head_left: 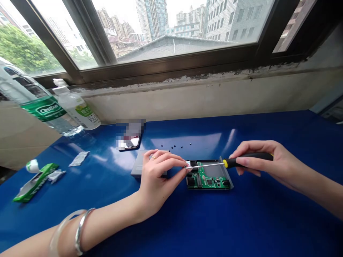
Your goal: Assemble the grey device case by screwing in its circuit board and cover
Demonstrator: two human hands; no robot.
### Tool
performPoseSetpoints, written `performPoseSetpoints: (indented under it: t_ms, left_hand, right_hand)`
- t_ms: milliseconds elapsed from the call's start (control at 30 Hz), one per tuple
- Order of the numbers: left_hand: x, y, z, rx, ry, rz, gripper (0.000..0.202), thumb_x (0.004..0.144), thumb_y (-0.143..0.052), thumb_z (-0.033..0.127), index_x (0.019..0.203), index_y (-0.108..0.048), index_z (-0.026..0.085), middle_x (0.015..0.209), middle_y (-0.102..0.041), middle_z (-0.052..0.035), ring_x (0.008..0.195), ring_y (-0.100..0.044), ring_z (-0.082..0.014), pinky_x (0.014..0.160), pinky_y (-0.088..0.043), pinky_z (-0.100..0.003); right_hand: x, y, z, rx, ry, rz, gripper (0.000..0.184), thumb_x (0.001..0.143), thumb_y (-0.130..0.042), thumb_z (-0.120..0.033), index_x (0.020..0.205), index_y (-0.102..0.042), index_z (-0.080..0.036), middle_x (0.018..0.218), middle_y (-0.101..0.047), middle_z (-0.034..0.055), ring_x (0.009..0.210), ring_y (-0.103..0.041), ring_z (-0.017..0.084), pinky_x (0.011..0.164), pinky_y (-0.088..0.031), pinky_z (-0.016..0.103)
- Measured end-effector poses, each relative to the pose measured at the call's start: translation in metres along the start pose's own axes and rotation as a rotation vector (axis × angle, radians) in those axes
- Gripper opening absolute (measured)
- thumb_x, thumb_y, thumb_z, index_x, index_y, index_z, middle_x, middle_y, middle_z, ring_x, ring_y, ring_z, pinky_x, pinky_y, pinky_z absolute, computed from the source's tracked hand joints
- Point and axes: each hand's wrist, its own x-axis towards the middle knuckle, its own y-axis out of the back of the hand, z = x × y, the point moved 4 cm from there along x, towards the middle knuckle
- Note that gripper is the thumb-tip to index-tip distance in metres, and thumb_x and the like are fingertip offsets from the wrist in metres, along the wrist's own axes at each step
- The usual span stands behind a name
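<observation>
Head: right hand (268, 166) grips screwdriver (225, 163), left hand (155, 173) pinches its tip; bottle (45, 107) reads "Cestbon".

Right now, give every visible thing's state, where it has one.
Yellow-collared screwdriver: gripped in right hand, tip at left hand
Green circuit board: exposed in grey tray
Small dark screws: loose on blue table
Smartphone: lying down, display unreadable
Cestbon bottle: standing, cap unseen
White-topped bottle: standing, looks capped
Green packet: looks opened
</observation>
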Motion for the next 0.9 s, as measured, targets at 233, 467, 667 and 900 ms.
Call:
performPoseSetpoints:
  t_ms: [233,467,667,900]
  left_hand:
    - [0.0003,0.0005,0.0006,0.015,-0.021,0.009,0.007,0.081,-0.068,0.023,0.074,-0.069,0.026,0.081,-0.074,0.0045,0.078,-0.066,-0.0174,0.089,-0.035,-0.042]
    - [-0.0004,-0.0002,0.001,0.04,-0.031,0.022,0.008,0.08,-0.068,0.022,0.073,-0.069,0.026,0.082,-0.074,0.0044,0.077,-0.066,-0.0164,0.088,-0.035,-0.041]
    - [0.0002,-0.0005,-0.0001,0.047,-0.049,0.038,0.009,0.08,-0.068,0.022,0.072,-0.07,0.025,0.083,-0.074,0.0037,0.077,-0.066,-0.0162,0.088,-0.034,-0.04]
    - [-0.0009,0.0007,0.0009,0.053,-0.046,0.041,0.01,0.079,-0.069,0.022,0.07,-0.07,0.025,0.084,-0.073,0.003,0.077,-0.065,-0.0162,0.088,-0.033,-0.041]
  right_hand:
    - [0.0016,0.0015,0.003,-0.02,0.004,-0.035,0.038,0.069,-0.07,-0.054,0.078,-0.068,-0.018,0.061,-0.064,0.0045,0.05,-0.041,0.01,0.048,-0.031,0.026]
    - [-0.0024,0.0008,-0.0024,-0.061,-0.008,-0.008,0.036,0.07,-0.07,-0.054,0.078,-0.068,-0.019,0.062,-0.062,0.0031,0.051,-0.038,0.01,0.05,-0.027,0.027]
    - [-0.0033,0.0021,-0.0063,-0.102,0.016,0.012,0.038,0.07,-0.069,-0.056,0.076,-0.068,-0.019,0.062,-0.062,0.0019,0.053,-0.039,0.009,0.054,-0.028,0.027]
    - [-0.0028,0.0018,-0.0027,-0.081,0.003,-0.019,0.037,0.073,-0.067,-0.055,0.078,-0.066,-0.019,0.063,-0.062,0.0022,0.05,-0.036,0.008,0.049,-0.025,0.026]
